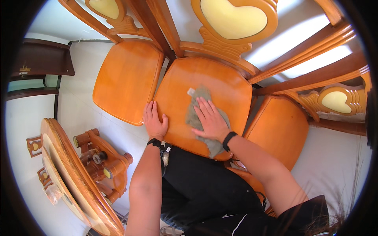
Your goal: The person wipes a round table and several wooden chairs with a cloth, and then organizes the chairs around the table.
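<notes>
A grey-green cloth (193, 113) with a small white tag lies spread on the glossy orange-brown wooden seat (174, 85) of the middle chair. My right hand (210, 119) rests flat on top of the cloth, fingers pointing to the far side, and hides part of it. At the seat's left edge, my left hand (155, 119) is set down with its fingers over the rim, close to the corner of the left chair's seat (127, 82). Behind the middle seat rises its carved backrest (226, 45) with a cream heart-shaped panel.
To the right stands another wooden chair (277, 126). At lower left is a round wooden table (79, 177) with a carved base (109, 159). A dark wooden door frame (44, 57) is at the far left, beyond the pale floor (79, 73).
</notes>
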Motion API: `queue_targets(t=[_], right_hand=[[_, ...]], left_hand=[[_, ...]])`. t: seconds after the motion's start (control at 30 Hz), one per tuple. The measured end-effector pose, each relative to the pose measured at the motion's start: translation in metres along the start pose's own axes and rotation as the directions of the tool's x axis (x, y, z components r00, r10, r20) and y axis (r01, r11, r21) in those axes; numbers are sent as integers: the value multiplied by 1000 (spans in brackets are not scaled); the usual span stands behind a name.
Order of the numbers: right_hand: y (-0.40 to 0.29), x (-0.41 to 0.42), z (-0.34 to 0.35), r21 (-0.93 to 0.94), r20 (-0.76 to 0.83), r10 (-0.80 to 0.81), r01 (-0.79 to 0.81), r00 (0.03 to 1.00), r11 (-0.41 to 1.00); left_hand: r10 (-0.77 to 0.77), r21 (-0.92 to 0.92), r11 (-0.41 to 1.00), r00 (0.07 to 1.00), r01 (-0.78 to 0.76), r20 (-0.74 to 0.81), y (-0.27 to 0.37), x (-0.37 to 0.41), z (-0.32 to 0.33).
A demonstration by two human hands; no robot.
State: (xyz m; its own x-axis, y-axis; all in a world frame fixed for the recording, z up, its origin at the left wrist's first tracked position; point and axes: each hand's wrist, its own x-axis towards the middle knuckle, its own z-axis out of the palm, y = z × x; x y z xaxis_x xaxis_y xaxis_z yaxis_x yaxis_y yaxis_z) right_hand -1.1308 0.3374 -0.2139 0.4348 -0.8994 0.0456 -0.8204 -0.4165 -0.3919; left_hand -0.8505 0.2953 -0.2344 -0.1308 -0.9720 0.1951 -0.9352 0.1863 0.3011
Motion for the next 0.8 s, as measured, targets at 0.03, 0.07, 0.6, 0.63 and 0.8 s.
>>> queue_targets(t=[0.03, 0.07, 0.6, 0.63, 0.8], right_hand=[[6, 19, 1, -14, -23, 15, -15, 1000, 1000], [13, 37, 1, -23, -45, 56, -57, 997, 998], [63, 184, 15, -108, -248, 287, -321, 925, 941], [66, 183, 16, -108, -259, 284, -320, 923, 941], [69, 152, 10, -73, -251, 211, -236, 945, 969]], left_hand=[[7, 26, 1000, 1000, -6, -13, 0, 1, 0], [3, 34, 999, 1000, -2, -7, 2, 2, 1], [-40, -18, 999, 999, 40, -3, 3, 4, -3], [-42, -26, 999, 999, 42, -5, 4, 5, -3], [-27, -37, 999, 1000, 27, -6, 6, 8, -2]])
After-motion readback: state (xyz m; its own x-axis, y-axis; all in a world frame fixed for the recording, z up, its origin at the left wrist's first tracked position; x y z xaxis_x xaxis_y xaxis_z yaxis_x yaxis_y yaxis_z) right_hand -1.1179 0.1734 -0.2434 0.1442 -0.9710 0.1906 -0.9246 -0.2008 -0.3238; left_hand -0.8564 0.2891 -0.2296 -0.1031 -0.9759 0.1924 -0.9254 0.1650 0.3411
